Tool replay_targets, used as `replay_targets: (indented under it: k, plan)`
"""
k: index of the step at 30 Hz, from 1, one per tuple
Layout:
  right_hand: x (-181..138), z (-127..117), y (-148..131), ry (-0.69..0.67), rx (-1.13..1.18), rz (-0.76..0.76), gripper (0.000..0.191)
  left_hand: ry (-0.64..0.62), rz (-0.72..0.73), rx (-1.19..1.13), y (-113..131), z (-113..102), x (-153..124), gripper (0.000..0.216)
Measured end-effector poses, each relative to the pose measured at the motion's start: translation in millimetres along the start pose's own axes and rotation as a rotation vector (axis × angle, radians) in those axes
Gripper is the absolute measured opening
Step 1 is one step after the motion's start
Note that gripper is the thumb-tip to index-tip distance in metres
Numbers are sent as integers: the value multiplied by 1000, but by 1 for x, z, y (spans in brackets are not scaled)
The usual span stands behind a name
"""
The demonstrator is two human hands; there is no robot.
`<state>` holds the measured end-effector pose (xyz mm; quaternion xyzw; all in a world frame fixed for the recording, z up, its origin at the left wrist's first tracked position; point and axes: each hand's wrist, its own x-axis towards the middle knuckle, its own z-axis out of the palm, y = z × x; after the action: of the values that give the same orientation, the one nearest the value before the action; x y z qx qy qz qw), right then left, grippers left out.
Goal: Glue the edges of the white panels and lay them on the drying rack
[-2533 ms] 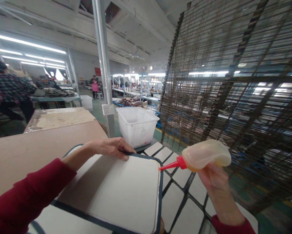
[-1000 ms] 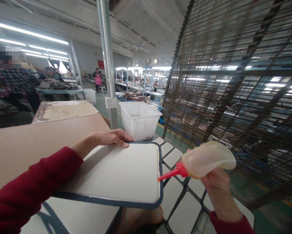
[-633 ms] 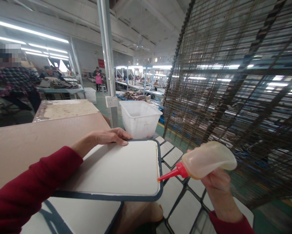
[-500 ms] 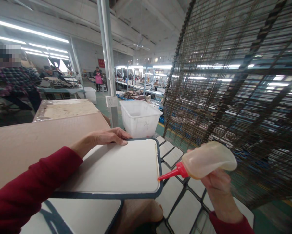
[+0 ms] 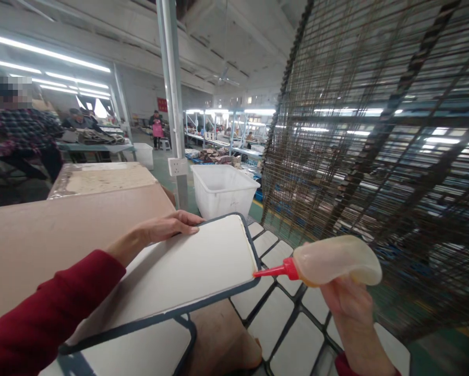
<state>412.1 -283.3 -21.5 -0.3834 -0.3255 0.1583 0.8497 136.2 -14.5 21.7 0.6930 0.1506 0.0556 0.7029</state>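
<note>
1. Pinching far edge of white panel (image 5: 187, 261) with left hand (image 5: 171, 225): thumb on upper face, other fingers at and past the rim, partly hidden.
2. Gripping translucent squeeze bottle (image 5: 336, 259) in right hand (image 5: 347, 297), with fingers wrapped round from below and behind, mostly out of sight. Not spread on either side.
3. Bottle lying near level, with red nozzle (image 5: 275, 270) pointing left, tip at right edge of panel, close to near right corner. Cannot tell if actually touching.
4. Panel centred in front, between both hands, slanted. Edged with dark border (image 5: 164, 315); yellowish line visible along right edge, inside border.
5. Below panel: similar lower panel (image 5: 140, 347), partly covered. Just right of that, brown object (image 5: 222, 339), half hidden, too unclear to name.
6. Right of panel, under bottle: rows of small white pieces (image 5: 295, 339) with dark gaps between.
7. Beyond panel: white bin (image 5: 224, 190), near grey post (image 5: 171, 89) with socket box (image 5: 177, 167).
8. Left: broad pinkish-tan board (image 5: 62, 224).
9. Right background: tall wire rack (image 5: 355, 130), leaning across view.
10. Far left: person in plaid (image 5: 19, 130). Farther back: person in pink apron (image 5: 157, 128), near post. Both well apart from panel.
</note>
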Motion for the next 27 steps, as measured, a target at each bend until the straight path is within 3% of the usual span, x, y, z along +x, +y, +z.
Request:
replay_targets:
  k: [7, 13, 27]
  plan:
    - [-8, -3, 13, 143, 29, -136, 38, 115, 8, -120, -15, -5, 6, 44]
    - [-13, 8, 14, 163, 11, -306, 33, 199, 36, -212, -29, 1, 15, 43]
    - [-9, 22, 13, 191, -38, -356, 31, 237, 56, -303, -40, 8, 25, 40]
